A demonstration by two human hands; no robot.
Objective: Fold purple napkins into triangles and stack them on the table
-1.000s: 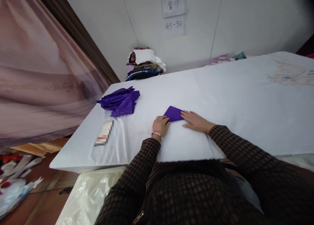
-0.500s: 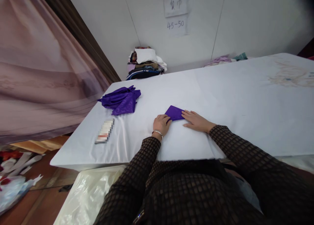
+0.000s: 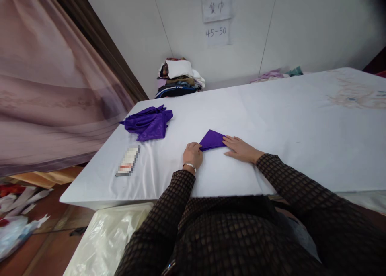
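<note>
A folded purple napkin (image 3: 212,140) lies on the white-covered table, its peak pointing to the far side. At its left corner my left hand (image 3: 193,154), with a silvery bracelet at the wrist, is closed with the fingertips on the cloth. My right hand (image 3: 240,148) rests flat on the table, fingers stretched out, their tips pressing the napkin's right end. The thumb is spread apart toward me. Farther left sits a loose heap of purple napkins (image 3: 147,123).
A phone (image 3: 128,160) with a blurred screen lies near the left table edge. Behind the table (image 3: 289,147), folded clothes (image 3: 177,78) are stacked against the wall. Handwritten paper signs (image 3: 217,11) hang above. A pink curtain (image 3: 54,87) drapes at the left.
My left hand has slid left and slightly toward me along the napkin, uncovering more of its left corner. The right hand stays nearly still.
</note>
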